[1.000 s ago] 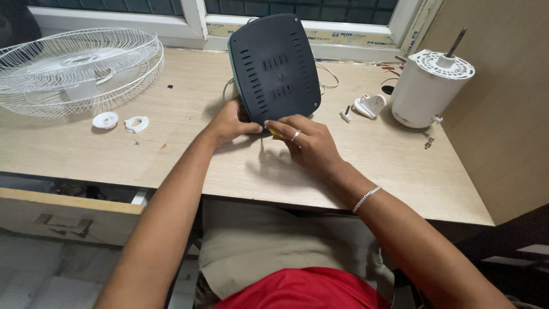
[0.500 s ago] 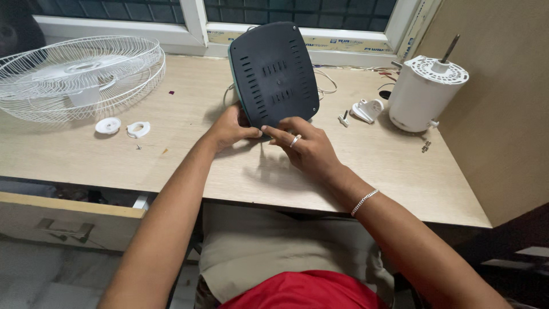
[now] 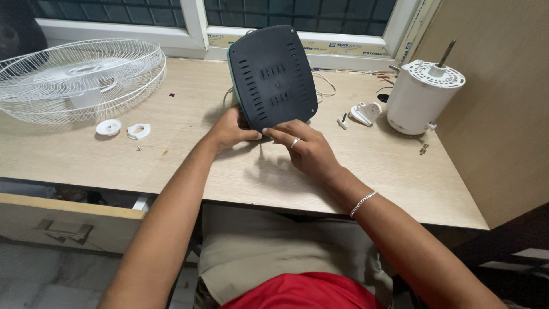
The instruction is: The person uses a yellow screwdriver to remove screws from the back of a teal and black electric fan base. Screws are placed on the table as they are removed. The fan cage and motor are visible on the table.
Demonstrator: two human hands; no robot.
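Observed: a dark slotted base cover (image 3: 273, 77) with a teal rim stands tilted on its lower edge on the wooden desk (image 3: 240, 171), directly beyond both hands and leaning toward the window frame (image 3: 194, 34).

Left hand (image 3: 229, 130): closed on the cover's lower left edge, thumb laid along the bottom corner. The cover rises up and to the right from this hand.

Right hand (image 3: 306, 150): fingers bent, fingertips pressed against the cover's lower right edge; a ring shows on one finger and a chain bracelet (image 3: 363, 202) on the wrist. The two hands meet at the bottom edge, nearly touching (whether something small sits between the fingertips cannot be told).

Surroundings: well to the left of the left hand lies a white wire fan guard (image 3: 80, 74), with two small white plastic rings (image 3: 123, 129) nearer that hand. To the right of the right hand stands a white cylindrical fan motor (image 3: 420, 100) with its shaft pointing up, a white bracket (image 3: 366, 111) between it and the cover. White cable (image 3: 323, 86) trails behind the cover. A drawer (image 3: 68, 220) stands open below the left forearm.
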